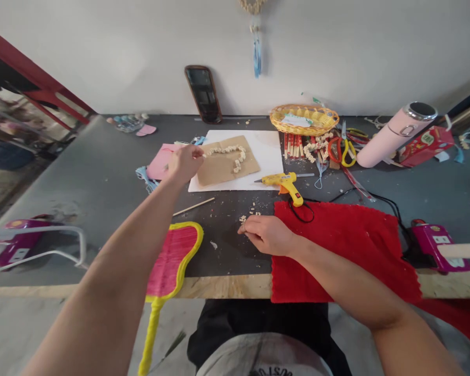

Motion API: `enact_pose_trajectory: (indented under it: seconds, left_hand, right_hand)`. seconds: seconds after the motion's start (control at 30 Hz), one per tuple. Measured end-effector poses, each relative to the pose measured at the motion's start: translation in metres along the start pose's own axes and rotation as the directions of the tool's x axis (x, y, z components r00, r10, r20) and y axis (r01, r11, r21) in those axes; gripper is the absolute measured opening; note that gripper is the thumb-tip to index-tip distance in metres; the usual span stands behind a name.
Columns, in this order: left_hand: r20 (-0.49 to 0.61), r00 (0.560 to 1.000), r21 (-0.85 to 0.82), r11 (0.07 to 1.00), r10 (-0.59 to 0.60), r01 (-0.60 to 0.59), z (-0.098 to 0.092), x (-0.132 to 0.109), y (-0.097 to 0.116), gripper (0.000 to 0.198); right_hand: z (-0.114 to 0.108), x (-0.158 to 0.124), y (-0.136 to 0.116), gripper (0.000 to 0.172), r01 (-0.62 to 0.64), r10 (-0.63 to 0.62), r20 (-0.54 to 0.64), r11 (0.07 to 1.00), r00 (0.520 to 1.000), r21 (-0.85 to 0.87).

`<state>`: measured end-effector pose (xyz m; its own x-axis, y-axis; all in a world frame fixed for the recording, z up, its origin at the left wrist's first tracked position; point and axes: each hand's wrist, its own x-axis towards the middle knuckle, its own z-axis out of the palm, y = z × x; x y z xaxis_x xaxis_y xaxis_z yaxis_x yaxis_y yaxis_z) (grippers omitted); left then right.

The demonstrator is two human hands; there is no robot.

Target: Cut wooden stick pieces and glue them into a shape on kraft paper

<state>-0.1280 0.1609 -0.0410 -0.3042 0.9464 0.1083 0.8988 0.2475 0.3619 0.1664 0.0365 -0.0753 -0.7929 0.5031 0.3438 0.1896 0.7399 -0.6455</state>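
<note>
My left hand (185, 163) reaches over the left edge of a brown paper sheet (219, 169), its fingertips pinched at the end of a curved row of small cream pieces (241, 151). Whatever those fingers hold is too small to tell. Under the brown sheet lies a white board (270, 151). Closer to me, my right hand (267, 234) rests low over the dark table with its fingers closed, beside several loose cream pieces (253, 213). Anything between those fingers is hidden. A yellow glue gun (284, 183) lies on its side between the board and a red cloth (337, 230).
A pink-and-yellow fan (176, 256) overhangs the front edge below my left forearm. Behind stand a phone (204, 94), a wicker basket (321, 122) and a pink bottle (395, 136). Scissors (342, 149) lie near the basket. A thin stick (194, 207) rests before the board.
</note>
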Motion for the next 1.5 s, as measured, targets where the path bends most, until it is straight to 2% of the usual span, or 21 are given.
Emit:
enact_pose_trajectory:
  seconds: [0.17, 0.33, 0.47, 0.77, 0.87, 0.93, 1.0, 1.17, 1.37, 1.5]
  left_hand:
    - [0.022, 1.0, 0.01, 1.0, 0.002, -0.002, 0.001, 0.001, 0.008, 0.036]
    - [0.048, 0.999, 0.053, 0.999, -0.01, 0.008, -0.003, 0.002, 0.015, 0.028]
    - [0.066, 0.998, 0.068, 0.998, -0.01, 0.005, -0.005, 0.002, 0.019, 0.03]
    - [0.03, 0.999, 0.085, 0.996, -0.019, 0.016, -0.008, 0.001, 0.018, 0.032]
    - [-0.037, 0.998, 0.095, 0.995, 0.047, -0.043, -0.006, -0.004, 0.019, 0.03]
    - [-0.043, 0.994, 0.086, 0.991, 0.105, -0.101, -0.002, -0.01, 0.024, 0.029]
    - [0.014, 0.986, 0.049, 0.985, 0.164, -0.164, 0.004, -0.015, 0.033, 0.03]
    - [0.151, 0.936, 0.001, 0.947, 0.317, -0.321, 0.018, -0.025, 0.059, 0.029]
    - [0.142, 0.958, 0.023, 0.967, 0.25, -0.255, 0.018, -0.028, 0.067, 0.023]
    - [0.158, 0.945, -0.009, 0.957, 0.286, -0.289, 0.017, -0.032, 0.063, 0.023]
  right_hand:
    - [0.0, 0.001, 0.0, 0.021, 0.01, -0.01, -0.008, 1.0, 1.0, 0.01]
    - [-0.001, 0.001, -0.001, 0.021, 0.004, -0.004, 0.001, 1.0, 1.0, 0.014]
    - [-0.001, 0.001, -0.001, 0.022, 0.009, -0.009, -0.003, 1.0, 1.0, 0.025]
    - [-0.002, 0.001, -0.001, 0.022, -0.007, 0.007, 0.023, 1.0, 1.0, 0.015]
    - [-0.002, 0.001, 0.0, 0.022, -0.008, 0.007, 0.022, 1.0, 1.0, 0.015]
    - [-0.001, 0.001, 0.0, 0.021, -0.008, 0.008, 0.023, 1.0, 1.0, 0.013]
    - [-0.001, 0.001, 0.0, 0.021, -0.011, 0.011, 0.029, 1.0, 1.0, 0.008]
    - [-0.002, 0.001, 0.0, 0.02, -0.007, 0.007, 0.034, 1.0, 0.999, 0.009]
    - [-0.001, 0.0, 0.001, 0.021, -0.014, 0.014, 0.031, 1.0, 0.999, 0.017]
    - [-0.001, 0.0, 0.001, 0.022, -0.022, 0.022, 0.035, 1.0, 0.999, 0.015]
